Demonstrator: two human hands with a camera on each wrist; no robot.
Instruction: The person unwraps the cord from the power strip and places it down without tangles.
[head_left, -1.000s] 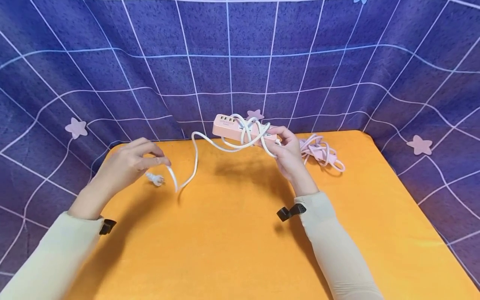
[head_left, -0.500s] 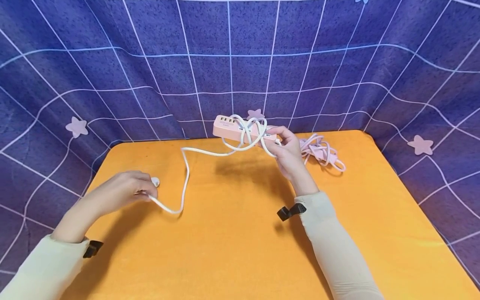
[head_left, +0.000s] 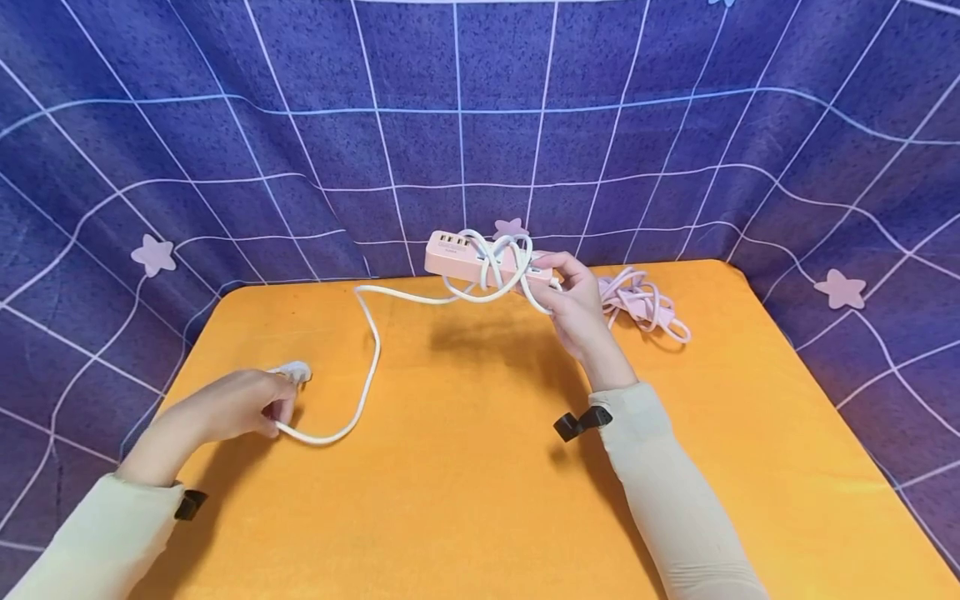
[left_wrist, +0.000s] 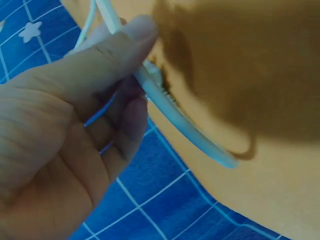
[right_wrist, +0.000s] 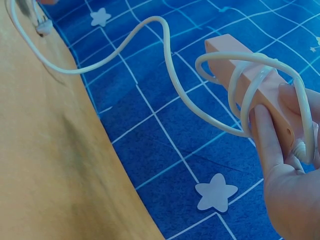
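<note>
The right hand holds the pink power strip up above the far side of the orange table, fingers curled round its near end. The wrist view shows the grip: fingers lie along the underside of the strip, and the thumb presses on top. Loops of white cord wrap loosely round the strip's body.

From those loops the cord runs left, drops to the table and curves in a wide bow toward the left hand. That hand sits low near the table's left edge and pinches the cord close to its end. The left wrist camera confirms it: the thumb clamps the cord against the curled fingers. The plug pokes out just beyond the knuckles, at the table surface; whether it touches the top I cannot tell.

Just right of the right hand, a second pink cord bundle lies coiled on the table's far right side. A blue grid cloth with pale stars hangs behind and around the table.
</note>
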